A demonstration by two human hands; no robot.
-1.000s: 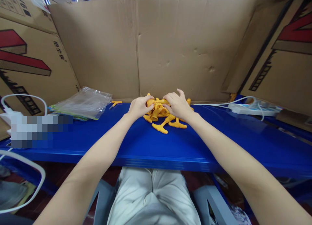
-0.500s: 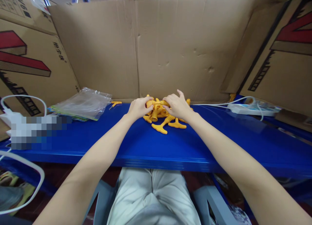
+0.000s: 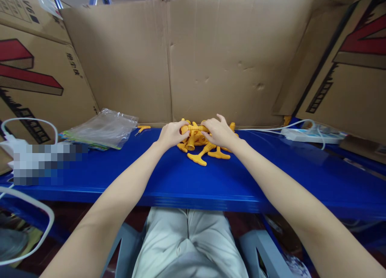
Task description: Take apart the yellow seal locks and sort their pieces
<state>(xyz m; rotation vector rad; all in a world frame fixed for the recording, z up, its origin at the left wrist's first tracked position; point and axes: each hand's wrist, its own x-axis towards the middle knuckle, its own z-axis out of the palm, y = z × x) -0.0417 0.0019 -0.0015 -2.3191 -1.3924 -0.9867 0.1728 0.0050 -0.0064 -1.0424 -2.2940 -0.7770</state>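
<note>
Left hand (image 3: 170,134), right hand (image 3: 218,132) gripping yellow tool (image 3: 195,128), blue tabletop (image 3: 199,183), cardboard panel (image 3: 229,53) behind

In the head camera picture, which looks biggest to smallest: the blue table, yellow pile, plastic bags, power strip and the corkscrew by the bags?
1. Blue table
2. Plastic bags and yellow pile: unsure, since the left hand and right hand partly cover the pile
3. Power strip
4. Corkscrew
</note>
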